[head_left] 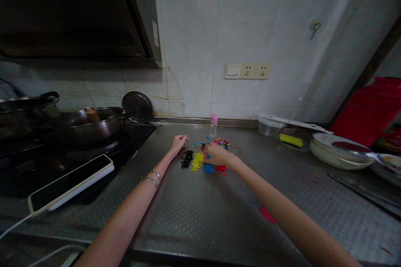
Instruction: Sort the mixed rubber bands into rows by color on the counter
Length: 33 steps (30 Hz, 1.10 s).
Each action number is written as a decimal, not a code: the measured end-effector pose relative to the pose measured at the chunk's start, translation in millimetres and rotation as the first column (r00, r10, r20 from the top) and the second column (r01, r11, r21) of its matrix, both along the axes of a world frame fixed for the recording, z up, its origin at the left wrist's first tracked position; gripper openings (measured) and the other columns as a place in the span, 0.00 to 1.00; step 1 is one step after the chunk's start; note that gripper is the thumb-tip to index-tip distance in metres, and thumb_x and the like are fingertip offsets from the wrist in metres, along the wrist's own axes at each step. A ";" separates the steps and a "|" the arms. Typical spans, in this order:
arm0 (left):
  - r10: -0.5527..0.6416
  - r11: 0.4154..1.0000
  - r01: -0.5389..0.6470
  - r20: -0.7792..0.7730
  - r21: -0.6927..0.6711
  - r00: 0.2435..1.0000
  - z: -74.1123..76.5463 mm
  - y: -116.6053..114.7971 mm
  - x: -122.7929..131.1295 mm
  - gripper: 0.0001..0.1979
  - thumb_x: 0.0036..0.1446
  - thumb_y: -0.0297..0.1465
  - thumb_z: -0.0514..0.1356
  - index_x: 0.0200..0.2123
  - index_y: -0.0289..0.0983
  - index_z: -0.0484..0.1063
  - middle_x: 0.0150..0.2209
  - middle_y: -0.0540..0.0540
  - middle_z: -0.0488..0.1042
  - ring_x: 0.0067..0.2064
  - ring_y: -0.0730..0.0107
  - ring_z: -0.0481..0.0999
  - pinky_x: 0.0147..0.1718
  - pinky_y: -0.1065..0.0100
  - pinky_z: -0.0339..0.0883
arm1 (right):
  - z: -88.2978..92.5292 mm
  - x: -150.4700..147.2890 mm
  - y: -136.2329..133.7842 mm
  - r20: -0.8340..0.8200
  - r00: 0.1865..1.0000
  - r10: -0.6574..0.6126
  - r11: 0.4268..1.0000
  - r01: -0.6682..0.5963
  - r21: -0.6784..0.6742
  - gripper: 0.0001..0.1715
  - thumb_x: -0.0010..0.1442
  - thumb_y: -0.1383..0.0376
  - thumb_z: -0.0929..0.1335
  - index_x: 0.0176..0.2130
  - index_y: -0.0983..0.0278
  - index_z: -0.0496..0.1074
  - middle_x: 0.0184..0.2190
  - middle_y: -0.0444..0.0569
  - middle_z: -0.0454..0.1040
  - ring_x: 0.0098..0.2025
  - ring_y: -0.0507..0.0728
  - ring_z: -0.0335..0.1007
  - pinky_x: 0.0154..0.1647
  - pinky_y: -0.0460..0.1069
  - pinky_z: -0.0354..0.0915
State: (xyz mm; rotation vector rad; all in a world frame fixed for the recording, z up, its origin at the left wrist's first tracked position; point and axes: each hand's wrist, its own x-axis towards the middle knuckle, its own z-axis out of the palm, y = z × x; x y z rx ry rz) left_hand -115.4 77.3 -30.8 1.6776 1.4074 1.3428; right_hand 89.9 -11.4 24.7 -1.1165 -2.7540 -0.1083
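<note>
My left hand (179,143) rests on the metal counter beside a pile of black rubber bands (187,158), its fingers curled together and nothing visible in them. Bent over the sorted piles, my right hand (216,154) pinches what looks like a small blue rubber band (208,156). Below its fingertips lies a pile of blue bands (208,168). Yellow bands (197,162) form a heap left of it, and red bands (222,168) lie under the wrist. A mixed heap of coloured bands (223,143) spreads behind the right hand, partly hidden by it. A clear bottle with a pink cap (213,125) stands behind.
Left are a phone (72,181) on a white base, a wok (90,125) and a pot (25,112) on the stove. Right are a plastic tub (269,126), a yellow sponge (291,140), stacked bowls (338,154) and a knife (360,192). A red piece (267,214) lies near my right forearm.
</note>
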 end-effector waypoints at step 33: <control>-0.019 1.000 0.019 -0.044 -0.002 0.999 3.3 -2.9 0.3 0.15 0.45 0.37 0.53 0.25 0.32 0.74 0.14 0.53 0.62 0.19 0.77 0.59 0.20 0.74 0.51 | -0.3 50.8 -6.8 -0.340 0.905 -0.257 0.964 0.213 -0.160 0.16 0.56 0.62 0.60 0.33 0.65 0.74 0.32 0.49 0.75 0.34 0.52 0.68 0.36 0.43 0.59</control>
